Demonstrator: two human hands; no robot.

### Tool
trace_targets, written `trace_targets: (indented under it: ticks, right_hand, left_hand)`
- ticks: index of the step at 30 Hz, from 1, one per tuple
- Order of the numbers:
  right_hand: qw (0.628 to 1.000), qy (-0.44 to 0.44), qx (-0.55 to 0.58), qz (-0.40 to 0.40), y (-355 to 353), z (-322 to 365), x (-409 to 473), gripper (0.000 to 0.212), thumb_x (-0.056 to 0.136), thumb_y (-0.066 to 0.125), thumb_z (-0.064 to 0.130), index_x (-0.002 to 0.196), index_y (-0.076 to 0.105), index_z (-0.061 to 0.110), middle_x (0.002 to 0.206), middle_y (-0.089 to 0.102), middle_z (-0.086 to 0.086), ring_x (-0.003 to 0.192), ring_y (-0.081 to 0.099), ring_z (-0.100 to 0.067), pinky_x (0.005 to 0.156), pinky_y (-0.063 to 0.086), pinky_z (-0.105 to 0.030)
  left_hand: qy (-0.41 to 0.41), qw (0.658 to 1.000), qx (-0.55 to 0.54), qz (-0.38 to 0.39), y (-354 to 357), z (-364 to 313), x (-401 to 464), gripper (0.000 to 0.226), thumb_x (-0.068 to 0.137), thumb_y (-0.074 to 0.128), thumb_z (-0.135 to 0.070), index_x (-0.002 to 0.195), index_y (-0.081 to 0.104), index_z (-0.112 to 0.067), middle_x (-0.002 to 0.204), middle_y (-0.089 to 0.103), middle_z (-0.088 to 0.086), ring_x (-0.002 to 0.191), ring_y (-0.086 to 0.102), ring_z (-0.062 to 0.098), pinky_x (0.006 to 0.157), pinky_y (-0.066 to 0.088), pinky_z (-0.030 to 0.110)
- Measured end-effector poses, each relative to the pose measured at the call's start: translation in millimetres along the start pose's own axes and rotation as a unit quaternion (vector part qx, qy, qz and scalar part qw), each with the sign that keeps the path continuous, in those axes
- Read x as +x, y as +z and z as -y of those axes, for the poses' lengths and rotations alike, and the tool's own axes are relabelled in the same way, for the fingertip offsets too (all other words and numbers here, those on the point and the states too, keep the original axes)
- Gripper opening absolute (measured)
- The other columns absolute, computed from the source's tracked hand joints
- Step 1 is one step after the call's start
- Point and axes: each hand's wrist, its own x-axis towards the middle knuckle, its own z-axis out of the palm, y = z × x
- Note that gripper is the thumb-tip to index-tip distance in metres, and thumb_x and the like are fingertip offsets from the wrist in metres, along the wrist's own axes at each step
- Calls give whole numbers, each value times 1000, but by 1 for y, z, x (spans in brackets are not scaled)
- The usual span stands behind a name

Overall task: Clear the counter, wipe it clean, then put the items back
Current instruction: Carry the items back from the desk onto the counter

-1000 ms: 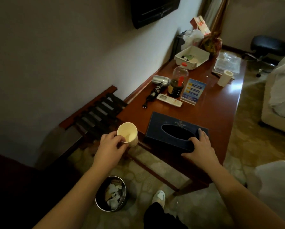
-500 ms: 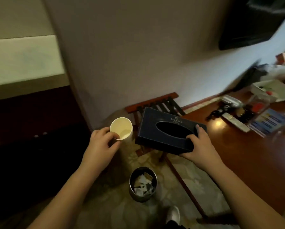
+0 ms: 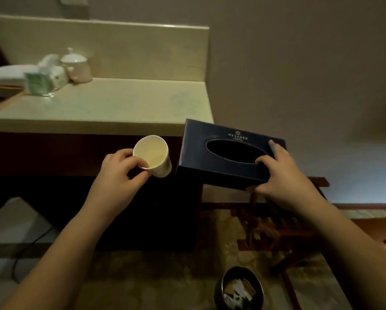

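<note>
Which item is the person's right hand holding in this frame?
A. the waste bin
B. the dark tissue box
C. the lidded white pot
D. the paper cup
B: the right hand grips the dark tissue box by its near corner, off any surface, while the left hand holds the paper cup.

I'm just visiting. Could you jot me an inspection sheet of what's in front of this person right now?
Surface: pale counter, mostly bare.
Job's things: paper cup and dark tissue box, both held in the air.
Clutter: lidded white pot and green packet at the counter's far left.
Hands: left hand grips the cup; right hand grips the box.
Cables: dark cord on the floor, left.
Surroundings: waste bin with scraps, wooden rack.
</note>
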Motion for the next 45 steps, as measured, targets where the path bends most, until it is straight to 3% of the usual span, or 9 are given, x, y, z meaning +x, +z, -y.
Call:
trace_targets:
  ticks: [5, 15, 20, 25, 29, 34, 40, 45]
  right_hand:
    - [996, -84, 4, -31, -17, 61, 44, 58, 72, 76, 44, 121, 50, 26, 160, -1, -2, 147, -1, -20, 116, 22, -49]
    - [984, -178, -17, -29, -34, 154, 153, 67, 67, 80, 44, 124, 51, 24, 159, 8, -6, 146, 8, -21, 115, 22, -39]
    - [980, -192, -50, 4, -32, 193, 220, 69, 70, 78, 45, 129, 50, 21, 158, 12, -8, 141, 16, -28, 110, 34, -43]
    - [975, -205, -85, 15, -19, 227, 301, 69, 71, 77, 49, 128, 51, 20, 151, 26, -12, 133, 30, -30, 104, 34, -38]
    - [976, -202, -72, 29, -6, 251, 361, 71, 68, 79, 50, 127, 52, 20, 139, 38, -11, 120, 41, -29, 91, 41, -36]
    - [975, -199, -82, 50, 10, 273, 420, 71, 65, 79, 54, 123, 53, 21, 115, 44, -5, 100, 42, -21, 77, 41, -31]
    - [976, -176, -110, 67, 23, 286, 455, 75, 67, 77, 57, 127, 50, 20, 120, 45, -8, 101, 43, -24, 76, 40, -31]
    - [979, -149, -120, 73, 30, 293, 465, 77, 67, 76, 58, 129, 49, 20, 118, 45, -7, 97, 44, -23, 73, 40, -31]
  left_hand:
    - [-6, 997, 34, -63, -54, 29, 17, 9, 84, 72, -20, 93, 71, -19, 121, 57, 1, 115, 42, 20, 88, 31, 30]
    - [-62, 987, 82, -127, -120, 80, 75, 5, 86, 70, -25, 90, 69, -24, 115, 54, -5, 119, 42, 17, 89, 28, 25]
    - [-71, 983, 121, -120, -136, 110, 129, 11, 87, 68, -32, 94, 67, -24, 118, 54, -5, 120, 40, 17, 88, 27, 27]
    - [-94, 977, 154, -111, -141, 150, 199, 16, 88, 66, -33, 99, 67, -21, 121, 56, 0, 121, 41, 21, 90, 30, 29]
    - [-119, 974, 172, -88, -139, 181, 249, 19, 88, 64, -35, 102, 66, -22, 118, 55, 1, 121, 42, 22, 95, 33, 34]
    - [-144, 967, 203, -55, -133, 209, 296, 24, 89, 63, -35, 107, 66, -20, 120, 57, 5, 117, 44, 23, 91, 38, 37]
    - [-151, 965, 211, -29, -131, 235, 329, 26, 88, 62, -37, 109, 66, -22, 118, 58, 4, 115, 46, 23, 94, 42, 40]
    - [-145, 971, 189, -29, -132, 250, 345, 26, 88, 62, -36, 109, 66, -22, 118, 57, 6, 112, 47, 22, 77, 35, 31]
